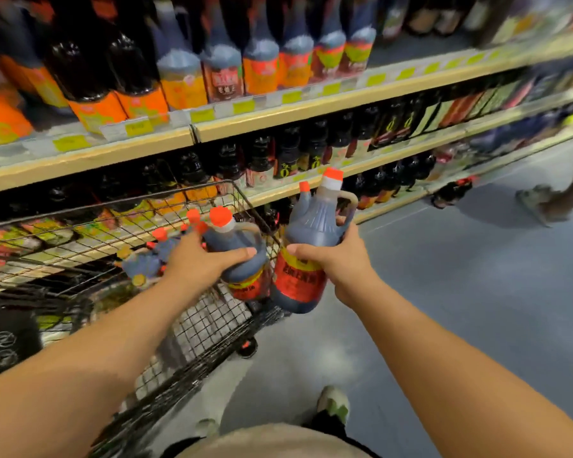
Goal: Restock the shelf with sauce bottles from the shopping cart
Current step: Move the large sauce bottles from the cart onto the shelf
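Over shopping cart front corner, two orange-capped sauce jugs held: right jug gripped round its belly by right hand, outside the basket; left jug clasped by left hand, at the rim. Likely mid-transfer; next, swing to lower shelf, stand upright.
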`<state>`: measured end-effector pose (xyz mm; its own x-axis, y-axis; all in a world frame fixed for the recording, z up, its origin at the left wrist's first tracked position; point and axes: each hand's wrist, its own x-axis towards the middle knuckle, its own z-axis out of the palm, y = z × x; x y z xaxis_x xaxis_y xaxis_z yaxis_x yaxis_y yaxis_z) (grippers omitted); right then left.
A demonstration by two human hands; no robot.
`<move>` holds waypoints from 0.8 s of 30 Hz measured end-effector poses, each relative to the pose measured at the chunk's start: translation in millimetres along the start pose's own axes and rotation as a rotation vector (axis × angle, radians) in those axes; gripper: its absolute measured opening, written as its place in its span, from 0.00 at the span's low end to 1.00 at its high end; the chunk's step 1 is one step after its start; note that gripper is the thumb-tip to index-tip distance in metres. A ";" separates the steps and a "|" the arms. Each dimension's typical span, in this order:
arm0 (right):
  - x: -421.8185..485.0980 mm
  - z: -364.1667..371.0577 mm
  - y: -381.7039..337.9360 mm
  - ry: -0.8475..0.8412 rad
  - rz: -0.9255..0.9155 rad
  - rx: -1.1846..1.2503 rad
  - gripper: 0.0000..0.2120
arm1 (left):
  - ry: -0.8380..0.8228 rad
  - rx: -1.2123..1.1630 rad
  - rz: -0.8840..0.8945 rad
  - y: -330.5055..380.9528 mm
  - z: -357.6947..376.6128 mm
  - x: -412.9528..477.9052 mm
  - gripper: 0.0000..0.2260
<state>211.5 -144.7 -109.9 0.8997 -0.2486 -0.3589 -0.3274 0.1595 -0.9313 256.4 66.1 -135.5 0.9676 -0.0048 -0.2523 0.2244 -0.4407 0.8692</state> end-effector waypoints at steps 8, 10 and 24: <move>34.0 -120.6 -45.7 -0.068 -0.071 -0.060 0.37 | 0.091 -0.147 0.002 81.2 110.4 -1.6 0.33; 43.1 -144.5 -55.2 -0.058 -0.084 -0.061 0.36 | 0.084 -0.163 0.012 100.3 132.6 3.0 0.38; 165.2 -230.3 -109.0 0.044 -0.183 -0.112 0.46 | 0.072 -0.141 0.054 194.9 233.0 117.8 0.30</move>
<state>329.2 -423.1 -81.9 0.9343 -0.3058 -0.1831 -0.1921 0.0008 -0.9814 387.3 -229.5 -95.0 0.9834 0.0416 -0.1765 0.1806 -0.3112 0.9330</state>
